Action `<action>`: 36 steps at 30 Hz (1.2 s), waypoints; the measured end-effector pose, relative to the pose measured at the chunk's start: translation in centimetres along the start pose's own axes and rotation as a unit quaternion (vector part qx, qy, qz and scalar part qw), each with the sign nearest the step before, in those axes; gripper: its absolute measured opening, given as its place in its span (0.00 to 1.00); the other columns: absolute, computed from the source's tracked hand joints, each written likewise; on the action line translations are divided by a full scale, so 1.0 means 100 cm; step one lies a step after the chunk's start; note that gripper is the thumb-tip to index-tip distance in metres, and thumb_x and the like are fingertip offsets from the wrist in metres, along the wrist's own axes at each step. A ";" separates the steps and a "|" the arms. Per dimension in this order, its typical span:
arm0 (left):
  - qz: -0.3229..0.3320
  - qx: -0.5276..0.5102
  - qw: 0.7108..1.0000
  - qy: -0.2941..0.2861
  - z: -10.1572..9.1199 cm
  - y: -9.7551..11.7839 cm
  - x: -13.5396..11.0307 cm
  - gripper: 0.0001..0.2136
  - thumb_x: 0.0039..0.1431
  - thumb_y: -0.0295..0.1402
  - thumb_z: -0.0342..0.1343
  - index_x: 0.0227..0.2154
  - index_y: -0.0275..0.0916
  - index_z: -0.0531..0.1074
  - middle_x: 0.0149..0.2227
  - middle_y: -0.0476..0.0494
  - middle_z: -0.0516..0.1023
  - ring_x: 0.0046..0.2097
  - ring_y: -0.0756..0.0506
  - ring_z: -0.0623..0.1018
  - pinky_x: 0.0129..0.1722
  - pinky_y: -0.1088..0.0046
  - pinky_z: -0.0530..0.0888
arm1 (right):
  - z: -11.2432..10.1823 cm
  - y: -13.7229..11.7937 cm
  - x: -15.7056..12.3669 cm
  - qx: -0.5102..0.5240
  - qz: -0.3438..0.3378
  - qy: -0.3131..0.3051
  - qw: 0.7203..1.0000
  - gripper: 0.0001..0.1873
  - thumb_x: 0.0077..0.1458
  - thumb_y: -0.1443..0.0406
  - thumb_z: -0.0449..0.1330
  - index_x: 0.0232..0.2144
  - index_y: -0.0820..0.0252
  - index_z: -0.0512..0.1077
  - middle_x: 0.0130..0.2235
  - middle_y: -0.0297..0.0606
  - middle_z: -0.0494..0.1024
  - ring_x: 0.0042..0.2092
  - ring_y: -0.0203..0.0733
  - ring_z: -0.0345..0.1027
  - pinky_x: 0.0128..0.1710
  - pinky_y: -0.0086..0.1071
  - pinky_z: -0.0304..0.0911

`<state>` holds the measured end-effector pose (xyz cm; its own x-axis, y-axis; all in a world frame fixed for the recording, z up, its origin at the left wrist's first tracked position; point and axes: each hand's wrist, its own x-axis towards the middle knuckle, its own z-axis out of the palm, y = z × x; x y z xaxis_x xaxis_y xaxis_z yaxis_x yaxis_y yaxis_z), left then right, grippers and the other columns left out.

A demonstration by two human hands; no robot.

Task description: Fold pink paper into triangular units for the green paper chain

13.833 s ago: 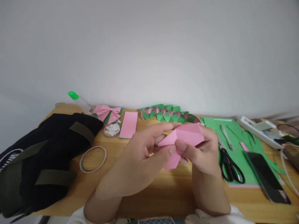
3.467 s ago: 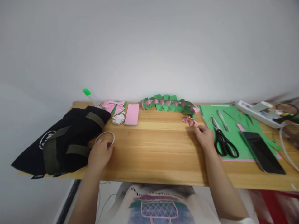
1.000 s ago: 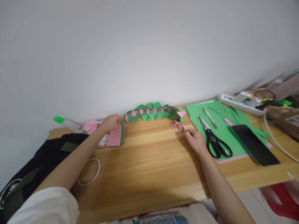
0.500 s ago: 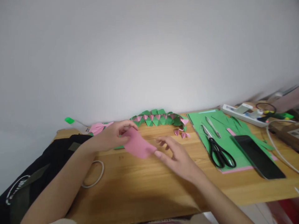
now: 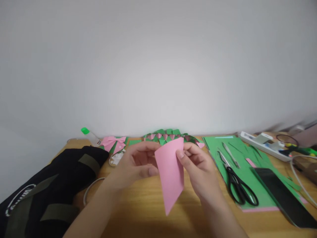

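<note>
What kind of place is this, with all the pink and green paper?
Probably a home craft desk, though I can't be sure. A wooden table against a plain wall bears black-handled scissors, a pink paper bow and green paper sheets.

Relative to view centre, a black bag (image 5: pixel 64 185) lies on the bench (image 5: pixel 141 201) at 8 o'clock; a dark phone (image 5: pixel 282 195), 4 o'clock; a white power strip (image 5: pixel 262 146), 3 o'clock.
</note>
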<state>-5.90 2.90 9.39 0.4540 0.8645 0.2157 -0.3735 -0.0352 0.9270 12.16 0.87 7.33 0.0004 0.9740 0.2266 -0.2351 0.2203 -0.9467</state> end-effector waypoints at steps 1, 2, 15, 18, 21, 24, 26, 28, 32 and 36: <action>-0.006 -0.009 1.000 -0.005 0.003 -0.002 0.000 0.14 0.44 0.34 0.73 0.36 0.42 0.81 0.34 0.47 0.82 0.34 0.47 0.81 0.33 0.74 0.78 | 0.000 0.000 0.000 0.019 0.008 -0.002 1.000 0.08 0.56 0.58 0.64 0.30 0.57 0.75 0.27 0.33 0.78 0.27 0.33 0.68 0.26 0.24 0.64; -0.008 -0.013 1.000 -0.004 0.005 -0.003 0.001 0.13 0.44 0.32 0.72 0.35 0.42 0.81 0.33 0.47 0.82 0.34 0.47 0.80 0.33 0.75 0.78 | 0.000 0.000 -0.001 0.032 0.011 -0.002 0.999 0.08 0.56 0.58 0.64 0.30 0.56 0.76 0.27 0.33 0.79 0.27 0.33 0.68 0.26 0.24 0.64; 0.049 0.025 0.998 0.016 0.021 -0.007 0.003 0.07 0.52 0.33 0.68 0.36 0.42 0.81 0.34 0.46 0.79 0.36 0.49 0.77 0.34 0.77 0.75 | -0.006 -0.002 -0.002 0.046 0.014 0.011 0.999 0.05 0.56 0.59 0.65 0.34 0.51 0.78 0.29 0.33 0.80 0.29 0.35 0.72 0.29 0.25 0.68; 0.058 0.004 0.998 0.008 0.026 -0.009 0.007 0.06 0.51 0.33 0.69 0.34 0.41 0.82 0.33 0.46 0.80 0.35 0.50 0.77 0.33 0.78 0.76 | -0.006 -0.003 0.000 0.064 0.044 0.015 0.997 0.08 0.54 0.57 0.66 0.31 0.53 0.78 0.27 0.33 0.79 0.27 0.35 0.69 0.27 0.25 0.67; 0.054 -0.021 0.998 0.009 0.028 -0.012 0.010 0.07 0.50 0.34 0.69 0.33 0.41 0.82 0.32 0.47 0.80 0.33 0.50 0.77 0.31 0.78 0.76 | -0.005 -0.004 0.001 0.075 0.062 0.029 0.995 0.10 0.51 0.56 0.68 0.29 0.54 0.77 0.26 0.32 0.77 0.25 0.34 0.66 0.25 0.25 0.65; 0.053 -0.030 0.998 0.013 0.028 -0.017 0.011 0.07 0.50 0.34 0.70 0.32 0.42 0.82 0.31 0.47 0.80 0.32 0.50 0.77 0.27 0.80 0.75 | -0.005 -0.005 0.001 0.083 0.078 0.031 0.993 0.10 0.50 0.55 0.67 0.30 0.54 0.75 0.26 0.32 0.76 0.25 0.35 0.65 0.25 0.27 0.65; 0.052 -0.040 0.998 0.013 0.027 -0.020 0.011 0.06 0.50 0.35 0.69 0.32 0.43 0.82 0.32 0.48 0.80 0.31 0.51 0.76 0.27 0.79 0.75 | -0.004 -0.005 0.001 0.086 0.090 0.023 0.992 0.11 0.51 0.54 0.66 0.31 0.54 0.74 0.26 0.32 0.76 0.25 0.36 0.65 0.26 0.29 0.67; 0.039 -0.054 0.998 0.015 0.027 -0.021 0.009 0.05 0.51 0.35 0.69 0.31 0.45 0.82 0.32 0.49 0.80 0.31 0.51 0.76 0.27 0.79 0.75 | -0.005 -0.005 0.001 0.084 0.091 0.012 0.992 0.12 0.52 0.54 0.65 0.32 0.54 0.74 0.26 0.33 0.76 0.25 0.37 0.66 0.26 0.30 0.68; 0.021 -0.068 0.996 0.053 0.030 -0.018 0.005 0.05 0.50 0.34 0.69 0.32 0.46 0.82 0.34 0.49 0.79 0.33 0.50 0.76 0.30 0.78 0.75 | -0.014 -0.006 -0.001 0.034 0.034 0.015 0.999 0.08 0.56 0.56 0.64 0.34 0.52 0.75 0.31 0.34 0.78 0.30 0.38 0.70 0.30 0.29 0.67; -0.001 -0.067 0.996 0.054 0.036 -0.014 0.003 0.13 0.55 0.45 0.63 0.28 0.39 0.81 0.32 0.45 0.77 0.35 0.47 0.75 0.33 0.73 0.73 | -0.028 -0.008 -0.004 -0.096 -0.028 -0.013 0.995 0.04 0.61 0.60 0.60 0.36 0.50 0.74 0.31 0.32 0.75 0.32 0.37 0.67 0.30 0.28 0.63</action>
<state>-2.35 1.44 9.27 0.3681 0.9134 0.1738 -0.4809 0.0270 0.8763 15.09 0.48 7.36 -0.0166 0.9589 0.2832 -0.0448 0.2823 -0.9583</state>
